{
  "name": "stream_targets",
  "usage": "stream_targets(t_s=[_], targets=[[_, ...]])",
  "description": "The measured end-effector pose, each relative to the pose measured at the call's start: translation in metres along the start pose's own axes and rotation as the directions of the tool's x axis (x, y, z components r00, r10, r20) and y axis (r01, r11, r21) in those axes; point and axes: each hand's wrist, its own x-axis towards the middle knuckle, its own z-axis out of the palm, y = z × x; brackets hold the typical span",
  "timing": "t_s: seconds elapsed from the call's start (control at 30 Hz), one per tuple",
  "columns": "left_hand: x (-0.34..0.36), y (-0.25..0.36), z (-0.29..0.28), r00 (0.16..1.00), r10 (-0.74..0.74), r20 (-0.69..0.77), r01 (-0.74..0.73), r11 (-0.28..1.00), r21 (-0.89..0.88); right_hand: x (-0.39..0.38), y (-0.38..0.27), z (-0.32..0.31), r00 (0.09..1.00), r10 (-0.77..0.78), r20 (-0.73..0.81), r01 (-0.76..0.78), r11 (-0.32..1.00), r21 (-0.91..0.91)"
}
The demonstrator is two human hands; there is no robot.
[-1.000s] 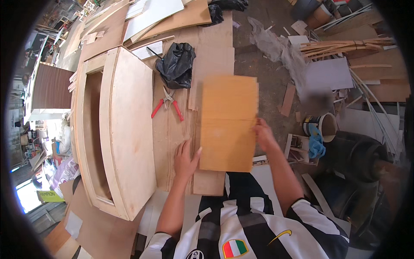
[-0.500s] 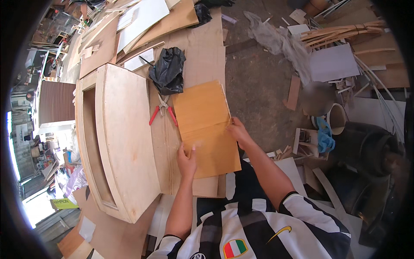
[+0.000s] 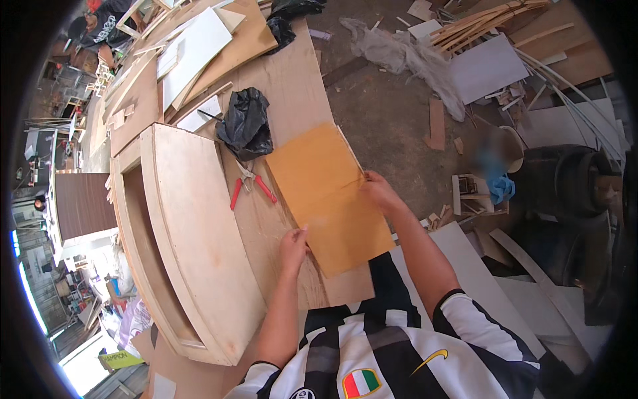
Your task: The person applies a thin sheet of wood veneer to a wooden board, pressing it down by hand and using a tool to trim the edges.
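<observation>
A flat yellow-orange sheet (image 3: 335, 213) lies tilted over a plywood board (image 3: 296, 80), with a thin pale edge showing along its right side. My left hand (image 3: 296, 246) grips its lower left edge with curled fingers. My right hand (image 3: 379, 189) holds the right edge, fingers bent round it. Left of the sheet are red-handled cutting pliers (image 3: 269, 193), jaws pointing away from me, and beyond them a crumpled black plastic bag (image 3: 242, 123). A bare wooden box frame (image 3: 199, 239) with a long opening stands beside my left arm.
Stacked boards (image 3: 193, 60) lie at the far end, and a person (image 3: 103, 26) is at the far left. To the right are wood strips (image 3: 478, 23), crumpled clear plastic (image 3: 405, 56), a blue bag (image 3: 502, 189), a bucket (image 3: 515, 149) and black drums (image 3: 558, 173) on the floor.
The sheet has swung leftward and tilted, its top nearer the black bag. My left fingers, spread beside it earlier, are now curled on its edge. The view has shifted, bringing the far person into sight.
</observation>
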Motion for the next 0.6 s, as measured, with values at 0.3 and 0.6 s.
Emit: stream_targets(t_s=[0.3, 0.6], targets=[[0.136, 0.153, 0.013, 0.491, 0.834, 0.251, -0.687, 0.195, 0.700, 0.000, 0.019, -0.018, 0.998, 0.036, -0.045, -0.031, 0.994, 0.103], [0.163, 0.185, 0.030, 0.727, 0.577, 0.372, -0.460, 0.008, 0.888, -0.008, 0.027, 0.002, 0.994, -0.003, -0.111, 0.022, 0.986, 0.164]])
